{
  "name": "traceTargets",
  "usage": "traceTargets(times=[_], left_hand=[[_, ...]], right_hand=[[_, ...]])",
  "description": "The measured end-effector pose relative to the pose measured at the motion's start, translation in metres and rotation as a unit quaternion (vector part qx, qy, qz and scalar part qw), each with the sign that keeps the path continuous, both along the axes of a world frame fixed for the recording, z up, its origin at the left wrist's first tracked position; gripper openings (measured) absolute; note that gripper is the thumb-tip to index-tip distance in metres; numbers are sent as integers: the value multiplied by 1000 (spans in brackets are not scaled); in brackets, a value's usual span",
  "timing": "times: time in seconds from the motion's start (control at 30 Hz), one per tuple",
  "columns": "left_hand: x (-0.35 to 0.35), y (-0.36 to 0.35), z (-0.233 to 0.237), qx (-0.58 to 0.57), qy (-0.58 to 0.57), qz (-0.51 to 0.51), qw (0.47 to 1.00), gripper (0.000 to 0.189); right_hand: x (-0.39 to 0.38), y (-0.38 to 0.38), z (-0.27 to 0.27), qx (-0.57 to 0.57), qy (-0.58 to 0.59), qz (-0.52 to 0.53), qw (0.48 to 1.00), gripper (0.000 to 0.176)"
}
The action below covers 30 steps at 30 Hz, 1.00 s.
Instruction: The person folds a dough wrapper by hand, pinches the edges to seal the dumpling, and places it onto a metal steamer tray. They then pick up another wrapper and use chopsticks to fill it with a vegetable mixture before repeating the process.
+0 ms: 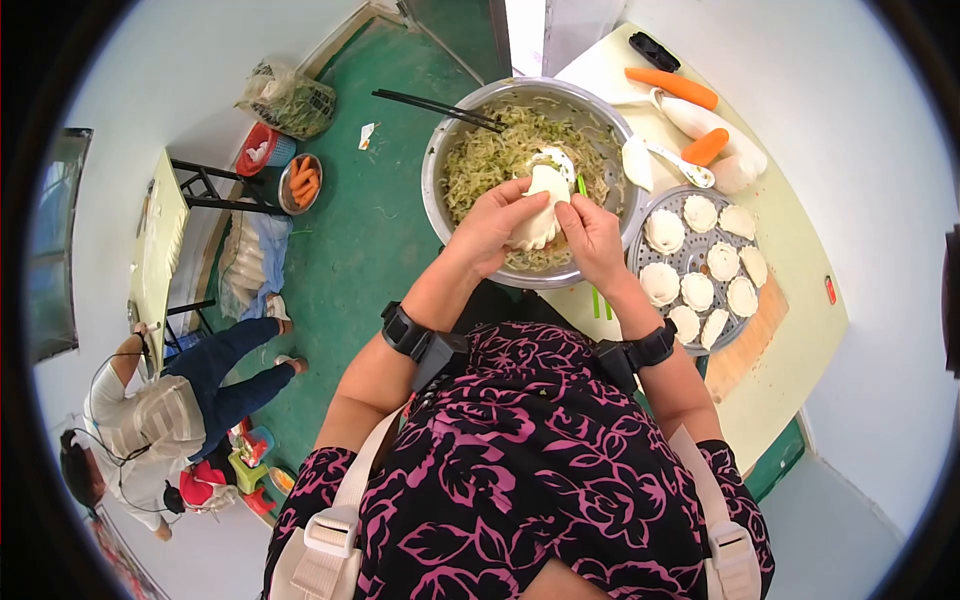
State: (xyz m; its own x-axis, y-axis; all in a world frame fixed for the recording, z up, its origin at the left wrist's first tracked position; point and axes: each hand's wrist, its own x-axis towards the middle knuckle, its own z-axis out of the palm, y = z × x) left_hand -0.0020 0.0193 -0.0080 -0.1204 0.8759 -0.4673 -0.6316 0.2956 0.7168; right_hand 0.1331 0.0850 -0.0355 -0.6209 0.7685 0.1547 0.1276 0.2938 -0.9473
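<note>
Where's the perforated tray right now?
Head view, right side: the perforated tray sits on the table, just right of the big metal bowl, below the carrots.

Both hands (540,225) hold a folded dumpling (541,207) above a metal bowl (432,190) of shredded filling (480,165).

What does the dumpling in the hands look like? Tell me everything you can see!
The dumpling is creamy white, looks like soft, smooth dough, and has a long, curved shape. Wavy little folds show along its lower end. It is held up above the big metal bowl of shredded filling, with its long side running away from the person. The left hand and the right hand both hold it. Fingers hide some of it, so I can't tell if it is fully closed.
</note>
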Motion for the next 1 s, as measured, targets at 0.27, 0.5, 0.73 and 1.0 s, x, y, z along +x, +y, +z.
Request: traceTargets(times=[0.27, 0.5, 0.73, 1.0], left_hand=[[1, 2, 1, 28, 54, 50, 997, 24], [-3, 2, 4, 26, 53, 41, 997, 22], [-4, 2, 0, -13, 2, 6, 1000, 23], [0, 0, 0, -16, 21, -14, 1000, 27]], right_hand=[[-2, -2, 0, 64, -42, -26, 997, 28], [10, -1, 2, -90, 30, -28, 995, 28], [6, 0, -7, 3, 12, -12, 1000, 30], [-1, 0, -3, 46, -15, -33, 998, 32]])
